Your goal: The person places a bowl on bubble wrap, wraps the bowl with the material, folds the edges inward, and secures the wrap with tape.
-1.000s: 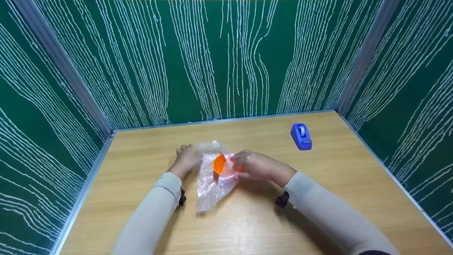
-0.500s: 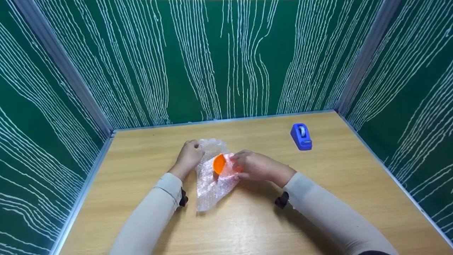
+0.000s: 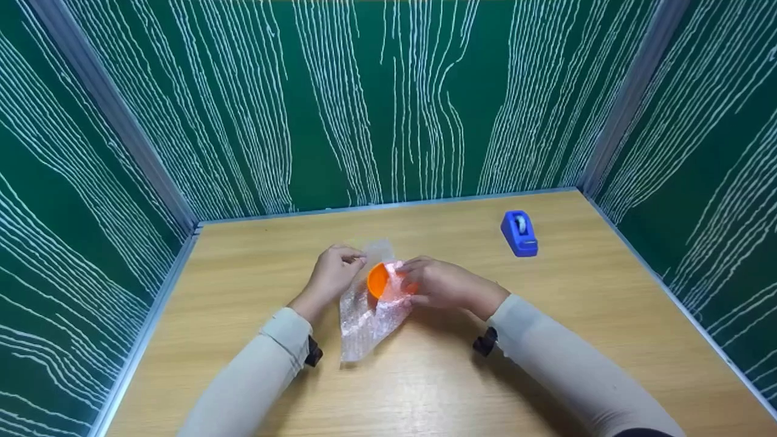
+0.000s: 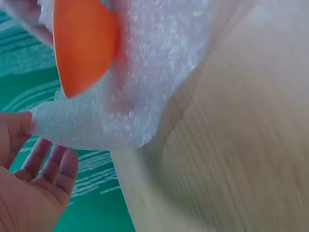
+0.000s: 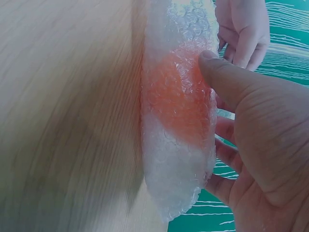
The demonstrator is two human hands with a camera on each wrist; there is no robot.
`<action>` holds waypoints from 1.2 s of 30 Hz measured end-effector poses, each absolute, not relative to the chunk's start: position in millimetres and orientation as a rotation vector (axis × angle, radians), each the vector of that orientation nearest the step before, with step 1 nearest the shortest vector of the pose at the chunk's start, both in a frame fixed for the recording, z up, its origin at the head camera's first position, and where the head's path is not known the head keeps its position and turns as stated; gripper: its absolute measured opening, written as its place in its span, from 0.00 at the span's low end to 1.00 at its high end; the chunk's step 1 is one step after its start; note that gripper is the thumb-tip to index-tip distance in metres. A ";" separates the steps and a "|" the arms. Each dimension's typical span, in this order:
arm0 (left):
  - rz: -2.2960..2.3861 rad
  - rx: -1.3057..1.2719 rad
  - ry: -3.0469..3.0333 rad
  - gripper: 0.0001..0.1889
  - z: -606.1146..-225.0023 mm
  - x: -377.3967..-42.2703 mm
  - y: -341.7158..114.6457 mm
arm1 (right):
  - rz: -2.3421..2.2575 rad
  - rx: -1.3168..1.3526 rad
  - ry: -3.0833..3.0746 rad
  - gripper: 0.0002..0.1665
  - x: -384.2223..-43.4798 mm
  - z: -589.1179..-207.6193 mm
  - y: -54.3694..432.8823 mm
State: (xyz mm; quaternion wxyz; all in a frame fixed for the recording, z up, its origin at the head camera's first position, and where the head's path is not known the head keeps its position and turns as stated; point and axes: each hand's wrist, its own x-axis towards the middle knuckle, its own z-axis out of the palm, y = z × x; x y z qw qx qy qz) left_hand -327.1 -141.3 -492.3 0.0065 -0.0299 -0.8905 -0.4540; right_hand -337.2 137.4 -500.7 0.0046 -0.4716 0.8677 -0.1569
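An orange bowl (image 3: 377, 281) lies partly folded inside a sheet of clear bubble wrap (image 3: 359, 331), near the middle of the wooden table. My right hand (image 3: 443, 284) holds the wrap against the bowl from the right, thumb on the near side, as the right wrist view shows the bowl's colour through the bubbles (image 5: 176, 96). On the other side my left hand (image 3: 334, 272) pinches a lifted edge of the wrap between thumb and finger. Its remaining fingers (image 4: 65, 176) are apart from the sheet in the left wrist view. The bowl's rim (image 4: 58, 53) is uncovered on the left.
A blue tape dispenser (image 3: 519, 233) with a roll stands at the back right of the table (image 3: 437, 376). Green panels (image 3: 322, 170) with white wavy lines enclose the back and both sides.
My left hand has moved right towards the bowl, bringing the far left edge of the bubble wrap up and inward. The right hand and the bowl have stayed nearly still.
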 end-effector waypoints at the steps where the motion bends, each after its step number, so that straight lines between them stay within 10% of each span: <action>1: -1.399 -0.132 -2.795 0.12 -492.6 -324.8 -139.8 | -0.489 -1.466 2.720 0.13 -337.2 -500.6 137.5; 36: -0.897 -0.573 -3.029 0.12 -508.2 -313.3 -104.8 | -0.478 -1.422 2.860 0.31 -335.6 -506.2 141.8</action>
